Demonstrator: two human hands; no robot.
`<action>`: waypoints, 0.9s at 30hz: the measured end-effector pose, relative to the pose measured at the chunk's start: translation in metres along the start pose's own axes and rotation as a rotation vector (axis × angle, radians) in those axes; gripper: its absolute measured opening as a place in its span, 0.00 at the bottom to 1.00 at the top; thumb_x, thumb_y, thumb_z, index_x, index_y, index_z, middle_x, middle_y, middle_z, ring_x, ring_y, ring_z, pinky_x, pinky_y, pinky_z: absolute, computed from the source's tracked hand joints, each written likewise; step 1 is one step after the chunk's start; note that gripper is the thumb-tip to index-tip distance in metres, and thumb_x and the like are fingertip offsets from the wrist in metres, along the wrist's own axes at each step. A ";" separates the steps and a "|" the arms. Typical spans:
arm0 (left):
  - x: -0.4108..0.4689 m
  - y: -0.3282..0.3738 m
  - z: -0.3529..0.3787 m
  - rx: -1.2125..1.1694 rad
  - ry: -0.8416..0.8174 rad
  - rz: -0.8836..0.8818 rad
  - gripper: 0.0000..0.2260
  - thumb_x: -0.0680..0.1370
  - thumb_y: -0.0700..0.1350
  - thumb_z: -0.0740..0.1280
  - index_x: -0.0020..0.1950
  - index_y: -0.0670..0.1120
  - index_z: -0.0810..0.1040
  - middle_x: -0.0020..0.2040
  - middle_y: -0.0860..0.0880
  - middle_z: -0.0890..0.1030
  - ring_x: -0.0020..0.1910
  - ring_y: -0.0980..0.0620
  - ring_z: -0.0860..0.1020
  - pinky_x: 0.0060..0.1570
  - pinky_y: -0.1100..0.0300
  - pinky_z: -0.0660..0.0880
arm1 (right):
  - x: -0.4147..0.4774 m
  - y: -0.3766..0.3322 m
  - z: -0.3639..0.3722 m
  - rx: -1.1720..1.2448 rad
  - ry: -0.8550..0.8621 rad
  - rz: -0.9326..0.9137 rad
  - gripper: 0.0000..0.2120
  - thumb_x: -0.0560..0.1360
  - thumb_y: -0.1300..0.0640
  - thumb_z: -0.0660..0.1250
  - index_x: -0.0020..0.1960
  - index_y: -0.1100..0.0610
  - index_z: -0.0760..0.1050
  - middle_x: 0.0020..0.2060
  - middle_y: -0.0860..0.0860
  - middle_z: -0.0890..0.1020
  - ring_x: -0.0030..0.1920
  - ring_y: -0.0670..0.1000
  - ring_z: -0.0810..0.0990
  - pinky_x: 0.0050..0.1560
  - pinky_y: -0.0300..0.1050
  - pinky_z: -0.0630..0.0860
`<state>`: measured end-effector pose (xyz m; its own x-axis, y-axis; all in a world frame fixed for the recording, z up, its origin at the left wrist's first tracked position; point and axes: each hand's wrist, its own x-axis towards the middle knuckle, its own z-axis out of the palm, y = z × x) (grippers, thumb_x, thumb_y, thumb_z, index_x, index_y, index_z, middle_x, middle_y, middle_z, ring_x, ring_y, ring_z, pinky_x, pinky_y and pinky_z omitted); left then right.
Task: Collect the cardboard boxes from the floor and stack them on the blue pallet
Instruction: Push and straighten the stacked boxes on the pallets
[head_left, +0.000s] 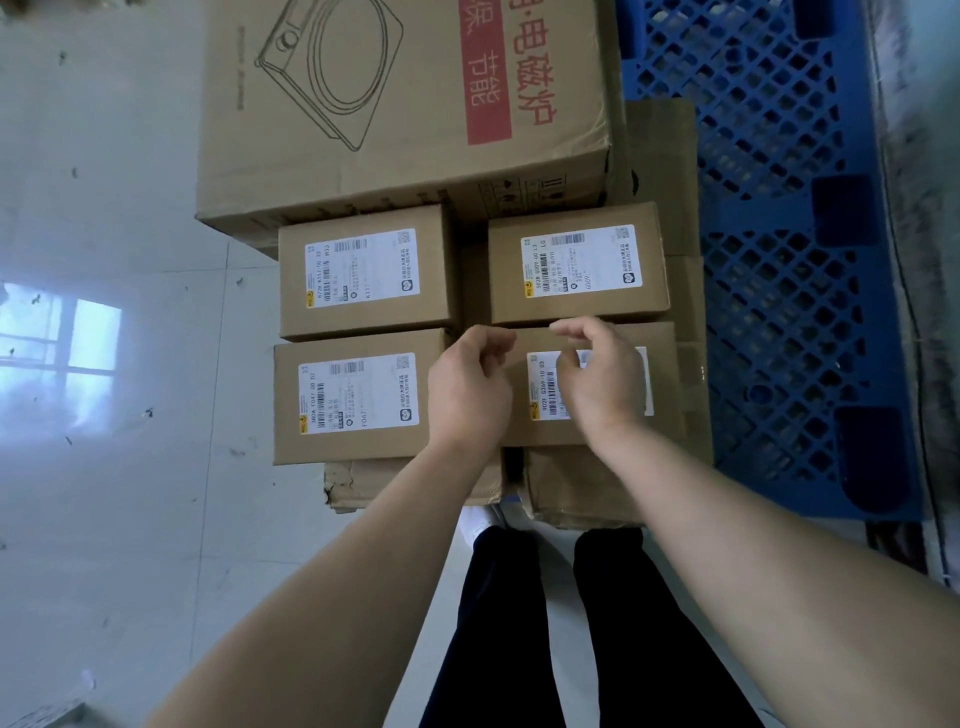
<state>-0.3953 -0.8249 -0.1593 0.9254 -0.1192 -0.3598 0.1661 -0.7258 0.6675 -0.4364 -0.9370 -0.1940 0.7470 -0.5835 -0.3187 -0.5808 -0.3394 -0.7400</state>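
Bare hands (470, 387) (597, 379) hover over matte rectangular cardboard boxes (363, 270)

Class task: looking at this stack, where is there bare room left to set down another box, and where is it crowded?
Free: the blue pallet grid right of the small labelled boxes. Crowded: four of those sit close together below the large printed box, both hands over the near-right one.

near-right box (670, 384) label half hidden by hands (597, 379), large box (405, 104) cropped
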 end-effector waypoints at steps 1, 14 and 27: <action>0.001 -0.004 -0.006 0.008 0.026 0.004 0.15 0.79 0.34 0.58 0.55 0.48 0.81 0.44 0.57 0.80 0.43 0.62 0.76 0.38 0.78 0.68 | -0.002 -0.002 0.004 0.013 -0.018 -0.001 0.12 0.76 0.64 0.64 0.54 0.51 0.79 0.54 0.48 0.82 0.56 0.48 0.79 0.48 0.38 0.73; 0.027 -0.039 -0.065 -0.068 0.284 -0.080 0.17 0.78 0.33 0.56 0.50 0.48 0.81 0.45 0.55 0.81 0.48 0.56 0.78 0.44 0.69 0.70 | -0.024 0.006 0.027 -0.065 -0.044 0.012 0.11 0.76 0.64 0.63 0.49 0.53 0.81 0.49 0.48 0.84 0.51 0.50 0.82 0.50 0.42 0.78; 0.052 0.017 -0.001 0.269 -0.140 0.196 0.16 0.79 0.38 0.60 0.67 0.47 0.74 0.63 0.48 0.76 0.59 0.49 0.76 0.53 0.59 0.76 | -0.041 0.042 -0.016 -0.233 0.321 0.468 0.19 0.73 0.50 0.69 0.60 0.56 0.69 0.60 0.57 0.72 0.63 0.58 0.69 0.62 0.55 0.69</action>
<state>-0.3445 -0.8427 -0.1658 0.8722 -0.3518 -0.3398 -0.1227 -0.8299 0.5443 -0.4969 -0.9391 -0.2023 0.2816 -0.8906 -0.3570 -0.9062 -0.1245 -0.4042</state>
